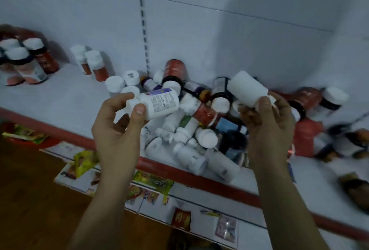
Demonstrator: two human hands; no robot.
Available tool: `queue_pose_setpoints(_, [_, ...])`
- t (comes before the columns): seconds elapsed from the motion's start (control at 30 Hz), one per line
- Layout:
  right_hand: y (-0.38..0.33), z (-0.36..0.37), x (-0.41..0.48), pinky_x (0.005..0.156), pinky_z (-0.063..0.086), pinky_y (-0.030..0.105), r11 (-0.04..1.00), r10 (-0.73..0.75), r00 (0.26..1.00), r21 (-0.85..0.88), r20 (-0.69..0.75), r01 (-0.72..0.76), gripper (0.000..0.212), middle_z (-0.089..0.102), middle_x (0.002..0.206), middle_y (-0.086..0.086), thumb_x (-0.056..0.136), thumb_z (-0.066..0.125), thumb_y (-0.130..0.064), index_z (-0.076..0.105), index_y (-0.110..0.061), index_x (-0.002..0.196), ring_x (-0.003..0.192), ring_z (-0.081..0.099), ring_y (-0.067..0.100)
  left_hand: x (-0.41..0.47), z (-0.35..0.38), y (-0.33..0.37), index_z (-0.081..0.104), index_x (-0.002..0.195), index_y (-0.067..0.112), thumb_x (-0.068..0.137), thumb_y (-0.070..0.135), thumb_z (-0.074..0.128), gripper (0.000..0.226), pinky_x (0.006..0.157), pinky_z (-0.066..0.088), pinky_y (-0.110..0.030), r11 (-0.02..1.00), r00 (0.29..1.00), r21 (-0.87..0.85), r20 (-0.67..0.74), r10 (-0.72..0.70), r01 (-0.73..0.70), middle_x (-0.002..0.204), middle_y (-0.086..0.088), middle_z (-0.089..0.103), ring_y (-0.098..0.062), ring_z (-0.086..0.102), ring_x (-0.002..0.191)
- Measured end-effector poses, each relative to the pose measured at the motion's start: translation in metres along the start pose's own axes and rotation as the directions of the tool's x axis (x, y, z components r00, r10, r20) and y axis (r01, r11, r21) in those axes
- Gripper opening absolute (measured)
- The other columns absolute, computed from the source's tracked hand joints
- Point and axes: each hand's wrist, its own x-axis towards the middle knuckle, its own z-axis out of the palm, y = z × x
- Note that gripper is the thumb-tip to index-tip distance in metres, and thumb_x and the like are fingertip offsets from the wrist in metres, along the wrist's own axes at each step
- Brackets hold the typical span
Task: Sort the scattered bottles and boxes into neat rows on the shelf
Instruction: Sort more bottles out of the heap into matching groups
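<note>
the left hand [117,122] held a labelled bottle [159,104] above the shelf [60,94], its fingers [122,98] curled round the cap end and the thumb pressed on the body. that bottle lay nearly level, cap to the left and base to the right. the right hand [267,122] gripped a plain bottle [246,88] by its cap end, fingers closed round it. its long axis slanted up and to the left, base highest, and the cap was mostly hidden. both bottles were clear of the pile [191,130], which lay on the shelf between and beyond the hands. some white bottles [119,86] stood just left of the pile, nearest the left hand, with a red pair [93,64] further left by the back wall. the next move probably fell to the left hand: turn the labelled bottle cap-up and set it beside the white bottles. the right hand would have to cross over the pile to get there.
</note>
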Motion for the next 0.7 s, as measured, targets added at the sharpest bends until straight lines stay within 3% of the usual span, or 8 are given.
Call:
queue_pose_setpoints(0.1, [-0.02, -0.064, -0.008, 0.072, 0.058, 0.027, 0.998, -0.059, 0.965, -0.033, -0.257, 0.053, 0.014, 0.075, 0.101, -0.006, 0.106, 0.056, -0.026, 0.06, -0.018, 0.116, 0.084, 0.074, 0.016, -0.016, 0.043, -0.001, 0.066, 0.116, 0.022, 0.097, 0.035, 0.068, 0.023, 0.084, 0.063, -0.038, 0.999, 0.983, -0.033, 0.184, -0.001, 0.007, 0.118, 0.004, 0.072, -0.016, 0.071, 0.111])
queue_pose_setpoints(0.23, [-0.044, -0.144, -0.019, 0.067, 0.056, 0.027, 0.997, -0.078, 0.865, -0.056, -0.495, 0.057, 0.018, 0.07, 0.116, 0.011, 0.104, 0.058, -0.03, 0.06, -0.019, 0.118, 0.082, 0.072, 0.019, -0.053, 0.115, 0.003, 0.067, 0.108, 0.032, 0.089, 0.043, 0.069, 0.022, 0.081, 0.063, -0.043, 0.994, 0.923, -0.105, 0.385, 0.003, 0.041, 0.11, 0.009, 0.071, -0.019, 0.071, 0.105])
queue_pose_setpoints(0.43, [-0.091, -0.263, -0.034, 0.067, 0.056, 0.027, 0.984, -0.176, 0.735, -0.093, -0.655, 0.153, 0.01, 0.076, 0.094, -0.004, 0.102, 0.062, -0.025, 0.062, -0.024, 0.112, 0.079, 0.07, 0.021, -0.132, 0.225, 0.015, 0.066, 0.106, 0.027, 0.092, 0.032, 0.069, 0.015, 0.072, 0.057, -0.017, 0.985, 0.794, -0.159, 0.606, 0.039, 0.073, 0.099, 0.018, 0.071, -0.003, 0.07, 0.094])
queue_pose_setpoints(0.57, [-0.123, -0.348, -0.028, 0.07, 0.057, 0.025, 0.966, -0.258, 0.642, -0.202, -0.722, 0.162, 0.017, 0.069, 0.105, 0.005, 0.101, 0.064, -0.024, 0.064, -0.022, 0.118, 0.077, 0.071, 0.018, -0.184, 0.3, 0.029, 0.066, 0.106, 0.025, 0.089, 0.035, 0.072, 0.021, 0.065, 0.056, -0.015, 0.973, 0.731, -0.198, 0.681, 0.048, 0.121, 0.101, 0.009, 0.072, -0.006, 0.073, 0.09])
queue_pose_setpoints(0.7, [-0.148, -0.435, 0.002, 0.068, 0.058, 0.023, 0.895, -0.409, 0.648, -0.421, -0.643, 0.146, 0.02, 0.069, 0.105, -0.003, 0.099, 0.066, -0.028, 0.065, -0.028, 0.119, 0.08, 0.072, 0.016, -0.224, 0.382, 0.034, 0.065, 0.108, 0.026, 0.094, 0.026, 0.072, 0.016, 0.057, 0.052, -0.016, 0.976, 0.677, -0.199, 0.731, 0.091, 0.084, 0.102, 0.0, 0.072, -0.01, 0.072, 0.079])
